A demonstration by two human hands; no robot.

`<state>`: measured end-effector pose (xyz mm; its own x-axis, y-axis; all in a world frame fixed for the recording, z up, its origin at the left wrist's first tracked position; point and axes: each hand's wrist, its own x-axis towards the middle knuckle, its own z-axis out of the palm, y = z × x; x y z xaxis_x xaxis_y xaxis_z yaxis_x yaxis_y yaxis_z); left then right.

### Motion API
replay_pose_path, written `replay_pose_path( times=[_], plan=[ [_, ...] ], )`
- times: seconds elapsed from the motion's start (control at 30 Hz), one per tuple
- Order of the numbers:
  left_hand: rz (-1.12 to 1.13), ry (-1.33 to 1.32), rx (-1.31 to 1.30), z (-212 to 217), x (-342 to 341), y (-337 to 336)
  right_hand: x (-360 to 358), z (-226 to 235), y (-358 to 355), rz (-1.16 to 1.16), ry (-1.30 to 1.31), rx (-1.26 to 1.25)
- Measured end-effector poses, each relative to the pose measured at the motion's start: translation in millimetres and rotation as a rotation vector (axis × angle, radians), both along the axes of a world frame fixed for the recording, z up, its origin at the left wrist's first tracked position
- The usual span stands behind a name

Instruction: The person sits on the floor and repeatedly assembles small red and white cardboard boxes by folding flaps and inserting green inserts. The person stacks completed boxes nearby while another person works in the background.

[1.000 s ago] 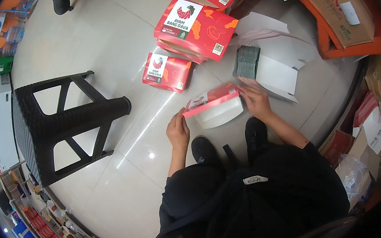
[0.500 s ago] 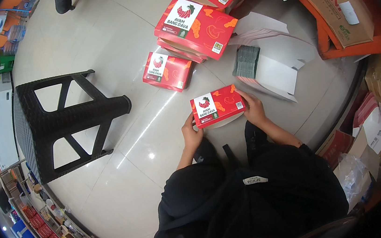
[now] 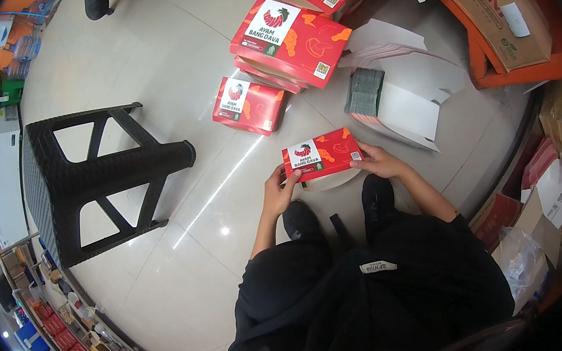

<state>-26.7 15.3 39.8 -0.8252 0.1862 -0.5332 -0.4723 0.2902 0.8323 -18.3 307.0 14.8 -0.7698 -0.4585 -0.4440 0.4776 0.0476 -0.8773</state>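
Observation:
A red carton food box (image 3: 333,150) with a white label panel and orange drawings is held between both hands, just above the floor in front of my shoes. My left hand (image 3: 276,194) grips its left end, the thumb lying on the lower front. At the opposite end my right hand (image 3: 382,162) closes on the lower right corner, thumb on the printed face. The fingers behind the box are hidden. A pale rounded flap or edge (image 3: 330,181) shows beneath it.
Larger red cartons (image 3: 311,44) are piled ahead, with a smaller red box (image 3: 247,106) beside them. To their right lie white carton blanks (image 3: 413,115) under a dark green bundle (image 3: 365,93). A black plastic stool (image 3: 54,187) lies sideways at left; brown cardboard (image 3: 497,5) stands far right.
Both thumbs have come onto the front of the box, and its printed face looks tilted slightly. My right hand has shifted down to the lower corner.

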Motion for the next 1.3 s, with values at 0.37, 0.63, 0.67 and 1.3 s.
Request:
replay_pose_path(
  times=[0.37, 0.63, 0.67, 1.3],
  plan=[
    [-0.068, 0.133, -0.021, -37, 14, -15, 2, -4, -7, -0.127, 0.048, -0.078],
    [0.044, 0.022, 0.062, -37, 10, -17, -15, -15, -23, -0.385, -0.086, 0.108],
    [0.038, 0.021, 0.053, -37, 8, -16, -18, -20, -23, -0.385, -0.046, 0.108],
    [0.123, -0.167, 0.177, -40, 8, -12, -7, -66, -16, -0.307, -0.038, 0.177]
  ],
)
